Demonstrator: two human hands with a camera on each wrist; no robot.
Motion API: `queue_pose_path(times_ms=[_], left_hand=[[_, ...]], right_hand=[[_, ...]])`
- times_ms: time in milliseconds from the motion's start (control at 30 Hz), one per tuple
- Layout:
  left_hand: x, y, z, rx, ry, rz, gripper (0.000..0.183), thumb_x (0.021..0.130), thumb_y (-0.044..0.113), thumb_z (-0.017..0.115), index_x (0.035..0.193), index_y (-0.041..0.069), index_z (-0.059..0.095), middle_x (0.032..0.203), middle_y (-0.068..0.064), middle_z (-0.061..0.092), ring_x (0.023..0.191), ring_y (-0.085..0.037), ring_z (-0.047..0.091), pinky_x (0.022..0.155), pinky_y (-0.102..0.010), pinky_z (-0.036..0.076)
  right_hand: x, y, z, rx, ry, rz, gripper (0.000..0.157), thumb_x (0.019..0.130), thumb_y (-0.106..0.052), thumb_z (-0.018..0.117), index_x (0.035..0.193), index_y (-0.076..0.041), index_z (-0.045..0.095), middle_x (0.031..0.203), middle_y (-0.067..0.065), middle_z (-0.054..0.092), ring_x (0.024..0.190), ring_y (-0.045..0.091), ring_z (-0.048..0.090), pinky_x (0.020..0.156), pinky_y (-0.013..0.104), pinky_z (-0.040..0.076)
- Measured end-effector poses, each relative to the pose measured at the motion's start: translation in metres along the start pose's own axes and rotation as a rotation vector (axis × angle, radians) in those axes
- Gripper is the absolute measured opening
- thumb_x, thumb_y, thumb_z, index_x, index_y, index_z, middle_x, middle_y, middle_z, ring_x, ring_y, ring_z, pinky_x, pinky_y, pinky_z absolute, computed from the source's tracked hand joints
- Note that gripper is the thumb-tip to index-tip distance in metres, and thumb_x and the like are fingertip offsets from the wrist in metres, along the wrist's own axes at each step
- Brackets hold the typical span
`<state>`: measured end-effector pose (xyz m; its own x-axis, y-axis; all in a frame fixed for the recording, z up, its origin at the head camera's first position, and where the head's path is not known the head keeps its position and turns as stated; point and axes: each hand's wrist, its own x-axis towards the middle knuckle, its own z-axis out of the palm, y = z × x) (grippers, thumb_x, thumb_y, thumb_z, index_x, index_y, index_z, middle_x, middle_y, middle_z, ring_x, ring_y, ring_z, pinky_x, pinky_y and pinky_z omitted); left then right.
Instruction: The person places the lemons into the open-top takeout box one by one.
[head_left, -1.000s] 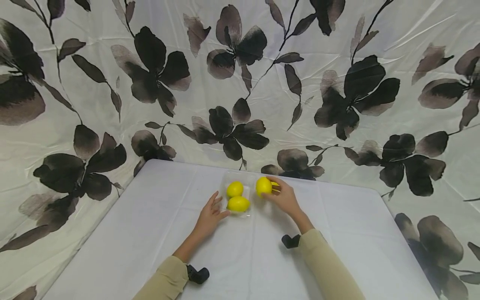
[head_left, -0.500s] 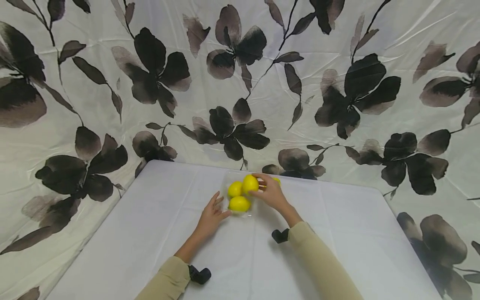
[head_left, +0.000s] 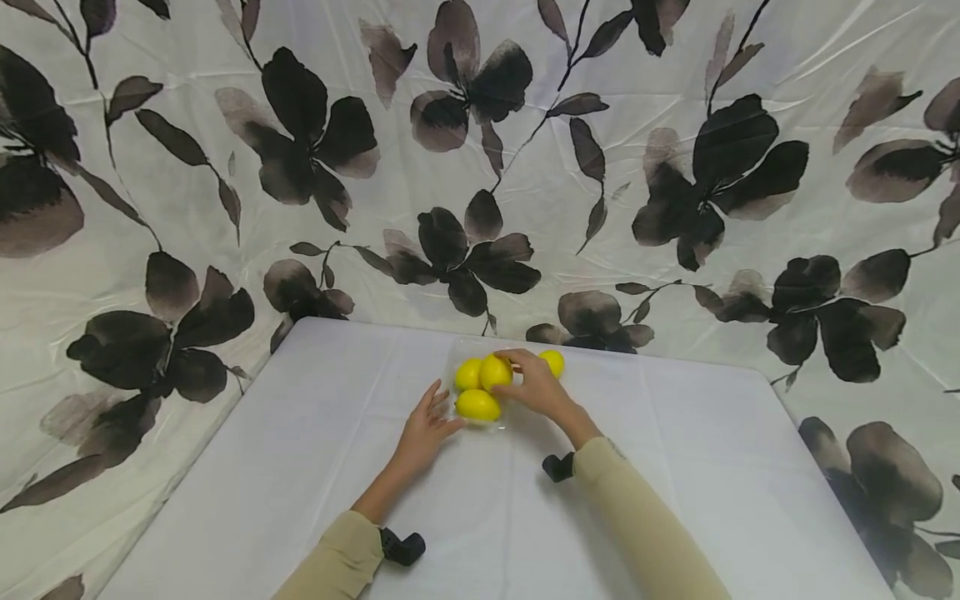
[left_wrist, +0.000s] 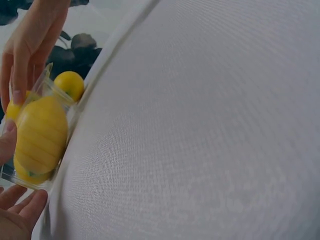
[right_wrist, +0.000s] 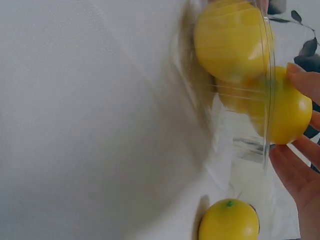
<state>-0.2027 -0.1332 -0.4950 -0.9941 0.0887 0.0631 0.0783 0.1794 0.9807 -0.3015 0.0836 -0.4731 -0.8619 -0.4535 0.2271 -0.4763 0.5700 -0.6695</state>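
In the head view, a clear plastic container (head_left: 501, 423) stands near the table's far edge. One lemon (head_left: 477, 406) lies in its near half, another lemon (head_left: 468, 374) behind it. My right hand (head_left: 538, 385) holds a third lemon (head_left: 496, 372) at the container's far right; in the right wrist view this held lemon (right_wrist: 292, 112) sits partly above the clear rim. My left hand (head_left: 420, 437) rests at the container's near left corner, fingers spread along the side and thumb at the front. A loose lemon (head_left: 552, 363) lies on the table beyond my right hand.
A white cloth covers the table (head_left: 645, 500). Behind it hangs a floral curtain (head_left: 585, 183), close to the far edge. Black wrist cameras are strapped to both wrists, the left camera (head_left: 403, 547) and the right camera (head_left: 558, 467).
My right hand has carried its lemon leftward from beside the container to over it and lowered it among the others. The loose lemon behind that hand is now uncovered. My left hand stays put.
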Motion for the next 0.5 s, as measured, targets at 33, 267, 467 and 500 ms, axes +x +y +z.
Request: queue_pose_path(times_ms=[33,267,467,500], left_hand=[[0.001,-0.001,0.0,0.001,0.002,0.0,0.082,0.085,0.009,0.068,0.147,-0.002,0.016,0.144,-0.027,0.032,0.129,-0.044,0.035,0.103,-0.049,0.038],[0.012,-0.024,0.001,-0.01,0.034,-0.009,0.085,0.082,0.011,0.071,0.148,0.003,0.018,0.144,-0.024,0.034,0.13,-0.042,0.036,0.103,-0.049,0.038],[0.015,-0.031,0.003,0.021,0.055,-0.01,0.087,0.081,0.018,0.073,0.149,0.007,0.019,0.145,-0.019,0.036,0.13,-0.037,0.038,0.103,-0.045,0.04],[0.014,-0.031,0.004,0.02,0.055,-0.007,0.087,0.081,0.018,0.073,0.149,0.008,0.019,0.145,-0.019,0.036,0.13,-0.037,0.038,0.103,-0.046,0.039]], right_hand=[[0.0,0.0,-0.001,0.01,0.002,0.007,0.056,0.079,-0.027,0.076,0.128,-0.012,0.055,0.128,0.005,0.055,0.116,0.021,0.053,0.094,0.034,0.049],[0.0,0.009,-0.012,0.058,0.036,0.069,0.056,0.08,-0.028,0.074,0.129,-0.009,0.054,0.131,0.008,0.053,0.116,0.025,0.054,0.093,0.036,0.05],[0.001,0.02,-0.024,0.144,0.115,0.108,0.057,0.082,-0.028,0.073,0.131,-0.009,0.051,0.132,0.01,0.053,0.119,0.027,0.053,0.095,0.038,0.048],[0.001,0.023,-0.026,0.153,0.128,0.113,0.057,0.082,-0.027,0.073,0.131,-0.008,0.051,0.132,0.011,0.053,0.119,0.027,0.052,0.095,0.038,0.047]])
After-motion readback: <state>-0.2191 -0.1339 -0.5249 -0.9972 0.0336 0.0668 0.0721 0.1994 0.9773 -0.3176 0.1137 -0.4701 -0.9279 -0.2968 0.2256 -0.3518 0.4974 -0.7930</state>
